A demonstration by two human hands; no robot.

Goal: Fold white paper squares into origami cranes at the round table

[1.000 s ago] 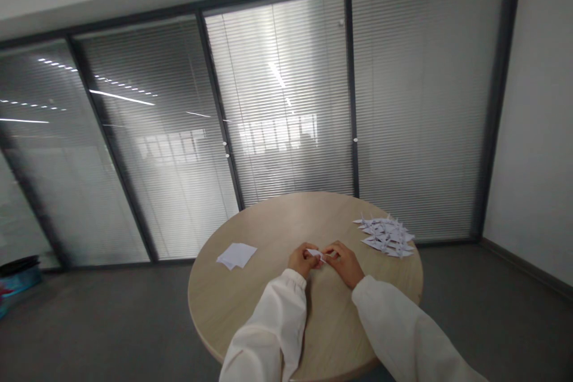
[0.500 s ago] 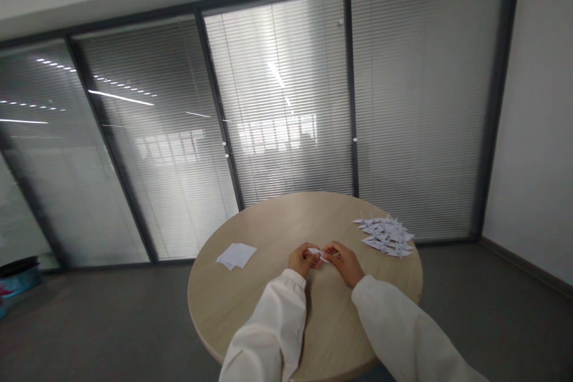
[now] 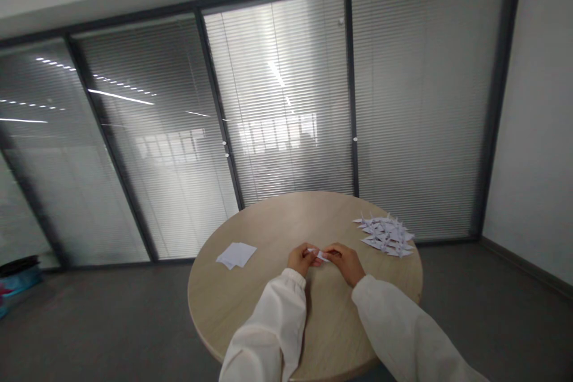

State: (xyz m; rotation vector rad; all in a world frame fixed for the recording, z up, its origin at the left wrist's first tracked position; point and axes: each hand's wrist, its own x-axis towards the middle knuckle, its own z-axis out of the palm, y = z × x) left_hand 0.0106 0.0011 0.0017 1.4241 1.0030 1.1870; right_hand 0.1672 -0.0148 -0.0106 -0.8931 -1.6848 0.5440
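Note:
Both my hands are together over the middle of the round wooden table [image 3: 331, 215]. My left hand [image 3: 301, 258] is closed on a small folded piece of white paper [image 3: 319, 253], pinching it between thumb and fingers. From the other side, my right hand [image 3: 344, 259] grips the same paper with its fingertips. Much of the paper is hidden by the fingers, so its exact shape cannot be made out. To the right lies a pile of folded white paper cranes [image 3: 387, 236]. Off to the left are several square sheets of white paper [image 3: 237, 255], overlapping one another.
Behind the table stands a glass partition with blinds [image 3: 286, 101] in dark frames. A white wall [image 3: 532, 131] rises at the right. On the grey floor at far left is a blue bin-like container [image 3: 20, 277] with a dark rim.
My right hand's fingers have shifted slightly on the folded paper and sit a little flatter. My left hand keeps its place, and the pile and sheets are unmoved.

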